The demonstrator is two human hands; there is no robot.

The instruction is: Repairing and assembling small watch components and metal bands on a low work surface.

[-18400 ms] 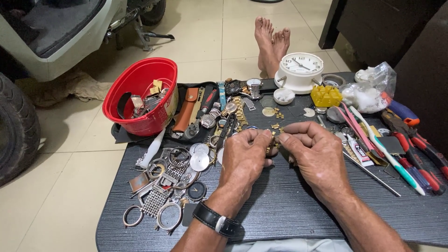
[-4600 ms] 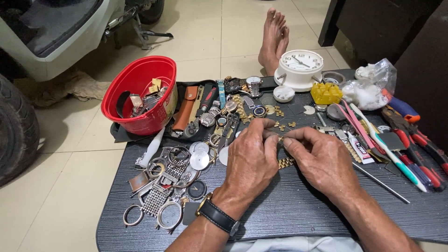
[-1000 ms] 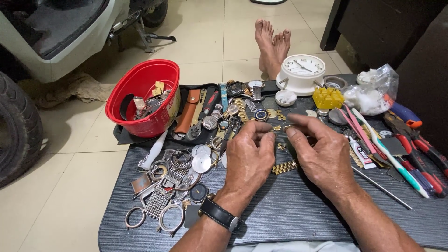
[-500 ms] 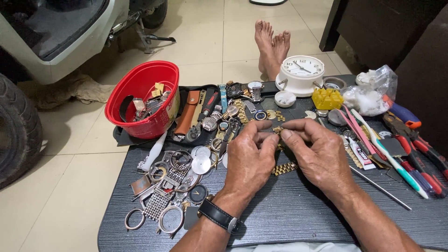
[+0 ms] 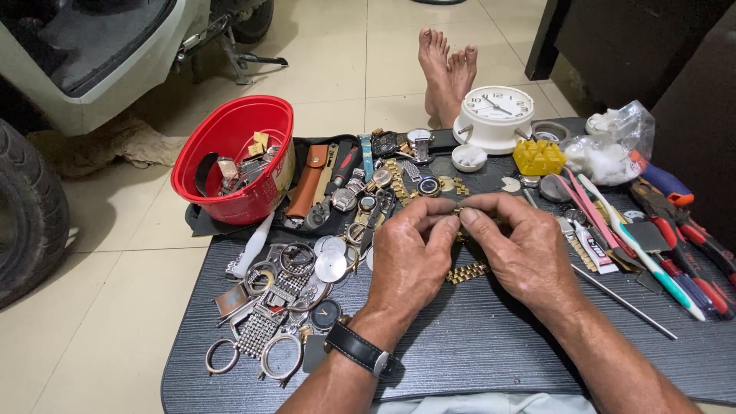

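One red bowl, one white clock, two hands

One view only, head cam, worn by the person. Looks steeply down and fwd over the dark ribbed surface from close up; hands sit mid-frame, forearms enter from bottom edge. Top of frame reaches the tiled floor beyond the surface's far edge. No 2nd view to share with.

You pinched a shiny gold metal watch band over a ribbed matt grey tabletop, beside a glossy red plastic bowl and a smooth white plastic clock.
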